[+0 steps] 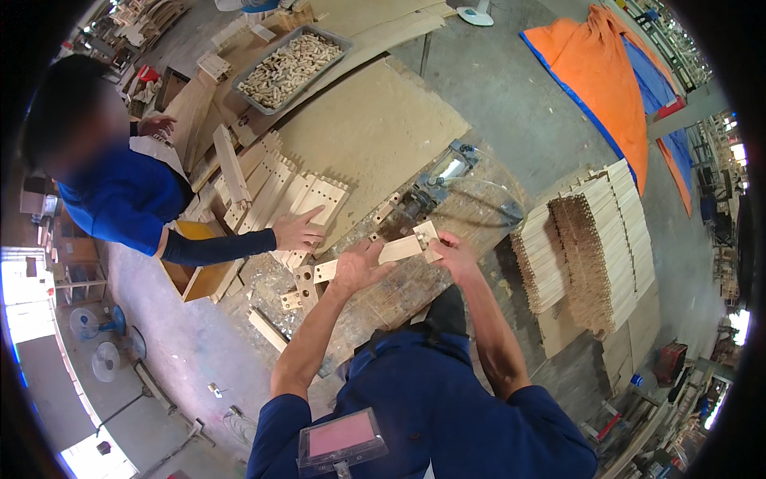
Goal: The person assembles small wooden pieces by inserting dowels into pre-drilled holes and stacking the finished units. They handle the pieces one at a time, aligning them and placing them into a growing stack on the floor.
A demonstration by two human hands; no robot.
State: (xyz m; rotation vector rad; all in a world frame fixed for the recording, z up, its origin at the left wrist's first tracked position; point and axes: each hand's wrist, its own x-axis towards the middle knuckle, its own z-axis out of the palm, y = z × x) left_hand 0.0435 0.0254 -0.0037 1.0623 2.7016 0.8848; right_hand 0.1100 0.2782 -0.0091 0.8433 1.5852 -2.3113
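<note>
A pale wooden slat (399, 250) lies crosswise in front of me, above the worn workbench (383, 299). My left hand (357, 267) is closed around its middle, thumb along the near side. At its right end sits a short wooden block (426, 238) with holes, set across the slat. My right hand (453, 255) grips this block between thumb and fingers. Just beyond the slat stands a metal machine (439, 180) with a hose. By the slat's left end is a wooden piece with large dark holes (305, 286).
On the left a co-worker in blue (128, 195) rests one hand (299, 231) on drilled boards (271, 188). A grey tray (345, 53) full of dowels stands farther back. To the right are stacked slats (594, 247) and an orange tarp (590, 68).
</note>
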